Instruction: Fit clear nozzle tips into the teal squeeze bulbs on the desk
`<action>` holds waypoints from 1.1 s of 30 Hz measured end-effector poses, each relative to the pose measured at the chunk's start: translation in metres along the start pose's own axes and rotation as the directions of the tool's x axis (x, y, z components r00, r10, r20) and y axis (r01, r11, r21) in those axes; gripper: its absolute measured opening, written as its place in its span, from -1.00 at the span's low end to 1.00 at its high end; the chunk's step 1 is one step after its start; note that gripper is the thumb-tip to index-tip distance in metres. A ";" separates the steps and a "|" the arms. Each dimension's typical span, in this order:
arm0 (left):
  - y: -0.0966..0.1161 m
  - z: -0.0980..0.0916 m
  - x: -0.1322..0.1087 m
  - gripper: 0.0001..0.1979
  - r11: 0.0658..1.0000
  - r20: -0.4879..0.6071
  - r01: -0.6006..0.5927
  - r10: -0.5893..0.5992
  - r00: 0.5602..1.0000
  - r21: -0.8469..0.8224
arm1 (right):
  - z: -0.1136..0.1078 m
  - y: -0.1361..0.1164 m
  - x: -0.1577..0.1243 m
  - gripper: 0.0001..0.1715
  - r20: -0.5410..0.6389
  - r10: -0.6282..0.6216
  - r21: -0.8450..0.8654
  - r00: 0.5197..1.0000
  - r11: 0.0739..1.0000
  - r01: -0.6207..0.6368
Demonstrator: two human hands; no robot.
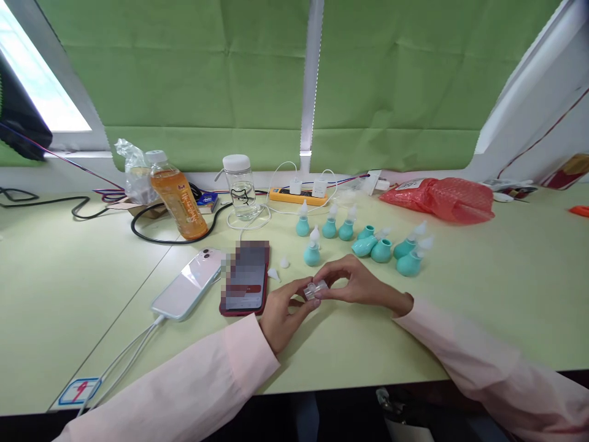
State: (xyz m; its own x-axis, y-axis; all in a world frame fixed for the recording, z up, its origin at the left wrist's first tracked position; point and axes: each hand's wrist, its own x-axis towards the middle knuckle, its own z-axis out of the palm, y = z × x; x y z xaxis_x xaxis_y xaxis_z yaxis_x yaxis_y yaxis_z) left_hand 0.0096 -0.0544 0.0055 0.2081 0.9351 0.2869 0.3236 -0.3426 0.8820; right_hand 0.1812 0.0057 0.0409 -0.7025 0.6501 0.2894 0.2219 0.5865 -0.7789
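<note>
Between my two hands is a small clear plastic piece (315, 290), pinched from both sides just above the table. My left hand (284, 313) grips its left end with thumb and fingers. On its other end, the fingertips of my right hand (352, 283) are closed. A teal bulb with a clear tip (311, 253) stands just beyond my hands. Near my left fingers lie a white cone-shaped tip (273, 274) and a small white round piece (284, 263). Past my right hand are several teal bulbs, among them an open-topped one (381, 251) and one lying on its side (365, 246).
Left of my hands lie a red-cased phone (246, 279) and a pale-cased phone (189, 285) on a cable. Farther back are an orange drink bottle (179, 202), a clear water bottle (243, 190), a yellow power strip (285, 195) and a red plastic bag (442, 197).
</note>
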 end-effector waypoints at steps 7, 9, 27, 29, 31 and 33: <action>-0.004 0.002 0.002 -0.77 0.991 -0.084 0.074 -0.064 0.994 0.112 | -0.013 0.030 -0.002 -0.71 -0.096 0.045 -0.310 0.994 0.948 -0.073; -0.005 0.002 0.002 -0.79 0.987 -0.087 0.075 -0.063 0.994 0.145 | -0.021 0.039 -0.002 -0.79 -0.060 0.086 -0.505 0.995 0.857 -0.104; -0.006 0.003 0.005 -0.72 0.941 -0.080 0.269 -0.289 0.954 -0.204 | 0.018 0.014 -0.010 -0.84 -0.134 -0.173 -0.213 0.976 0.967 0.143; -0.005 0.002 0.005 -0.71 0.940 -0.082 0.273 -0.295 0.952 -0.205 | 0.021 0.013 -0.010 -0.84 -0.130 -0.191 -0.213 0.973 0.964 0.161; -0.005 0.001 0.005 -0.71 0.943 -0.084 0.262 -0.284 0.955 -0.205 | 0.026 0.012 -0.011 -0.82 -0.149 -0.205 -0.199 0.967 0.965 0.174; -0.006 0.000 0.005 -0.71 0.949 -0.091 0.240 -0.262 0.961 -0.202 | 0.031 0.012 -0.011 -0.81 -0.194 -0.225 -0.179 0.955 0.965 0.191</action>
State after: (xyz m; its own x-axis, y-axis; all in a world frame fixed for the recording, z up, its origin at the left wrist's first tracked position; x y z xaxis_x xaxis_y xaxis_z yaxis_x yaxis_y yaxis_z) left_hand 0.0092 -0.0475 0.0020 0.0310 0.9964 0.0784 0.1703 -0.0826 0.9819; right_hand 0.1711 -0.0092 0.0109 -0.5900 0.5825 0.5591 0.2014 0.7768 -0.5967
